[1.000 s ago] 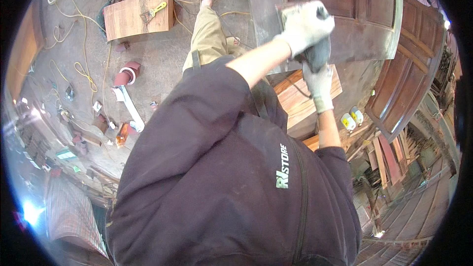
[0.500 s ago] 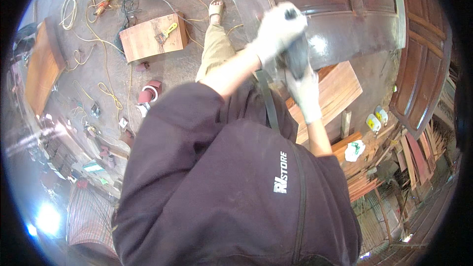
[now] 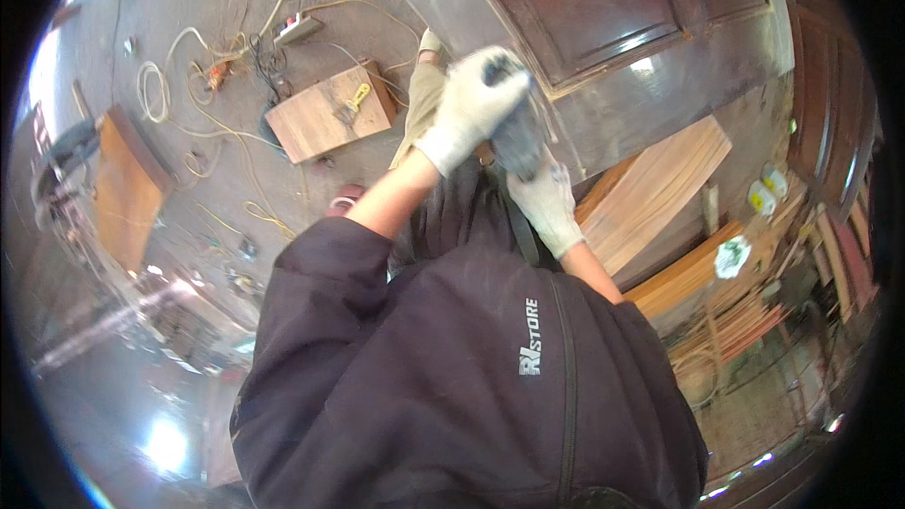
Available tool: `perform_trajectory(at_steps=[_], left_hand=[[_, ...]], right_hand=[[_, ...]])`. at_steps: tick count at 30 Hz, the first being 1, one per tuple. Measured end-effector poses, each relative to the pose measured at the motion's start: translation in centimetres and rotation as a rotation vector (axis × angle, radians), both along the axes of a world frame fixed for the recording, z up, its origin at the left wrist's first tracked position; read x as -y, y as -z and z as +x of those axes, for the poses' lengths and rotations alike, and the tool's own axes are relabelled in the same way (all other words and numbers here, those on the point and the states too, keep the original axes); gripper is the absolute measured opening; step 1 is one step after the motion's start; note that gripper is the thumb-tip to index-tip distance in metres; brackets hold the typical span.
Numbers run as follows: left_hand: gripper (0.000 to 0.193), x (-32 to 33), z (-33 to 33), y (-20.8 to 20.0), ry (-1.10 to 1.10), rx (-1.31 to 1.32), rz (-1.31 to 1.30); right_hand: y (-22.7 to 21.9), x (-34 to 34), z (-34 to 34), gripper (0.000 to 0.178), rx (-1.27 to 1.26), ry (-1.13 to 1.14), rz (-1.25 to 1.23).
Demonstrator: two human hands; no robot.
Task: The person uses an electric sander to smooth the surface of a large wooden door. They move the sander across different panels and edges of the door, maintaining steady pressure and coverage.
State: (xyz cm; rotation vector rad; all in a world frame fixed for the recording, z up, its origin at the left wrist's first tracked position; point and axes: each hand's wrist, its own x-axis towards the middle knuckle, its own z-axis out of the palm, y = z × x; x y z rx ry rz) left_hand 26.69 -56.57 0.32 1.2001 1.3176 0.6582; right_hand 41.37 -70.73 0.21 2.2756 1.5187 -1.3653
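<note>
White work gloves cover both my hands. My left hand (image 3: 476, 104) is closed around the far end of a dark grey hand-held tool (image 3: 517, 143), whose exact kind I cannot make out. Closer to me, my right hand (image 3: 547, 203) grips the tool's near end. Both hands are beside the pale, dull frame of a dark brown panelled door (image 3: 584, 14). The tool's underside is hidden, and I cannot tell whether it touches the door.
Left, a wooden block (image 3: 325, 123) bears a yellow-handled scraper (image 3: 354, 102). Beyond it are a power strip (image 3: 298, 30) and coiled cords (image 3: 151, 94). Right, under the door's edge, lies a wooden board (image 3: 655, 193), near yellow-and-white bottles (image 3: 762, 196). Another panelled door (image 3: 834, 104) stands far right.
My hands and the tool have come nearer to me and to the left along the door. The view has shifted, and my sleeve now covers most of the red roll on the floor.
</note>
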Motion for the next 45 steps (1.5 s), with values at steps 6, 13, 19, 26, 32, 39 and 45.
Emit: perform_trajectory(at_steps=[6,13,19,26,32,39,45], left_hand=[[0.024,-16.2,-10.4,1.8,0.073,0.081,0.006],[0.030,-26.3,-12.5,2.8,0.382,-0.253,-0.040],[0.039,-13.9,-1.3,-1.0,0.688,-0.383,0.034],[0.024,0.5,5.3,-0.6,0.516,-0.132,0.143],[0.034,-7.8,1.0,-0.4,0.580,-0.172,0.002],[0.032,-24.7,-12.5,1.7,0.232,-0.056,-0.085],[0.024,-22.9,-13.2,2.1,0.178,-0.060,-0.169]], right_hand=[[-2.4,-16.1,-9.8,0.047,-0.188,0.071,0.169],[-2.5,-21.8,-12.3,0.045,-0.247,0.232,0.264],[-4.8,-9.7,-7.1,0.073,-0.104,0.429,0.057],[-1.9,3.4,-2.4,0.094,-0.092,0.724,0.259],[-3.0,-5.8,-4.8,0.094,0.047,0.433,0.168],[-4.0,-24.2,-10.6,0.069,-0.191,0.165,0.293],[-2.5,-21.8,-12.3,0.080,-0.211,0.241,0.294]])
